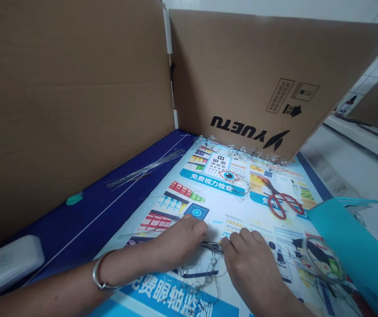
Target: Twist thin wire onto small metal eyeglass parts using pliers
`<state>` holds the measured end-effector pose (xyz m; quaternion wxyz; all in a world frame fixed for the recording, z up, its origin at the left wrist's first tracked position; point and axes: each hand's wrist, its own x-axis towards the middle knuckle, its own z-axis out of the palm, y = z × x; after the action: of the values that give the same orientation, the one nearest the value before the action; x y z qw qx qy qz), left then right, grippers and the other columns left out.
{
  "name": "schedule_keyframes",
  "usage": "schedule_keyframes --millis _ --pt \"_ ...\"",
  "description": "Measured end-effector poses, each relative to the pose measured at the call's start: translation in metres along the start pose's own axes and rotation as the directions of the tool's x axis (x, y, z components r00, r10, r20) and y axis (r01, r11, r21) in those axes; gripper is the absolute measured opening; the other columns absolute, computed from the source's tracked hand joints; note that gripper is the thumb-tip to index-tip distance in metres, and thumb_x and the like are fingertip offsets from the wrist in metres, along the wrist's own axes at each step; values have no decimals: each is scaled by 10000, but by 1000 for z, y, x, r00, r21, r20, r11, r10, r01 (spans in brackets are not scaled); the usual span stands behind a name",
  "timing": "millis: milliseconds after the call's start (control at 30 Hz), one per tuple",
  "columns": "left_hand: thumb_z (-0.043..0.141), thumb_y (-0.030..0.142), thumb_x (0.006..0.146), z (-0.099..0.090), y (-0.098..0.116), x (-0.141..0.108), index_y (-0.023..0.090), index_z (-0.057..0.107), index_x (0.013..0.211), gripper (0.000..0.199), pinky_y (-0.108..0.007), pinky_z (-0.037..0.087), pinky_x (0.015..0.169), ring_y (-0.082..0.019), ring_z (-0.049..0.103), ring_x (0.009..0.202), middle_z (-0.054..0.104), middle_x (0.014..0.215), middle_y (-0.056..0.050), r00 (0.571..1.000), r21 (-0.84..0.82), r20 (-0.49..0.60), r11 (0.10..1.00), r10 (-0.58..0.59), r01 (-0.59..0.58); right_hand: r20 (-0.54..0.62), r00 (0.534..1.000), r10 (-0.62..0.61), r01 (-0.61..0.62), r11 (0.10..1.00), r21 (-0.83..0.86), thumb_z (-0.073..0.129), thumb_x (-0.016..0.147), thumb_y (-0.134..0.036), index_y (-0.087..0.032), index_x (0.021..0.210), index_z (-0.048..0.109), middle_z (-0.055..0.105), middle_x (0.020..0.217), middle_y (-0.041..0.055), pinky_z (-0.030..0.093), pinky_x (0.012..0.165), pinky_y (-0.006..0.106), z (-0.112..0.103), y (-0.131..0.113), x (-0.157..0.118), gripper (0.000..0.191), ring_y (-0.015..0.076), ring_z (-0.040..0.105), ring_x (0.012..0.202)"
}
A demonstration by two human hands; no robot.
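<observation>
My right hand (250, 259) is closed around a pair of pliers (213, 247), its metal jaws pointing left. At the tip of the jaws, my left hand (185, 241) pinches thin wire, with the exact grip point hidden by the fingers. A tangle of looped wire with small clear beads (197, 286) hangs and lies below both hands, over the printed poster sheet (215, 229). Red-handled scissors (283, 203) lie beyond my right hand. A small loop of wire (241, 187) rests on the sheet ahead.
Tall cardboard panels (76, 88) stand at the left and back. A bundle of straight wires (145, 168) lies at the left, near a small green piece (74, 199) and a white case (10, 263). At right are a wire coil (342, 268) and a turquoise folder (357, 246).
</observation>
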<state>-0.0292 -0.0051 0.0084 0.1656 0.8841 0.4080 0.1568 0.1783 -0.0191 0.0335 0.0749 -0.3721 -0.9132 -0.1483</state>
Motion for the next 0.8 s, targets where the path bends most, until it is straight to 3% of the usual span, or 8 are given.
schedule_keyframes --millis 167,467,800 --pt "335 142 870 0 -3 -2 155 452 776 150 -279 361 632 -151 425 695 502 729 -29 999 -68 -39 998 -5 2 -9 1000 -4 4 1000 12 608 740 -171 -186 843 560 504 709 18 216 613 345 1 1 -1 115 180 388 689" --pt "376 99 834 -1 1 -1 154 445 785 102 -291 371 662 -162 447 726 513 757 -35 1000 -27 -14 999 -22 22 -1 999 -42 42 999 5 598 738 -159 -186 838 562 510 707 14 220 615 348 -1 -1 1 109 185 393 690" --pt "309 160 890 -2 5 -1 156 430 779 164 -309 365 677 -168 459 724 525 764 -42 998 -58 -44 998 -39 37 19 999 46 -47 999 20 634 715 -199 -202 768 563 514 668 8 213 617 341 -4 -4 1 88 182 397 674"
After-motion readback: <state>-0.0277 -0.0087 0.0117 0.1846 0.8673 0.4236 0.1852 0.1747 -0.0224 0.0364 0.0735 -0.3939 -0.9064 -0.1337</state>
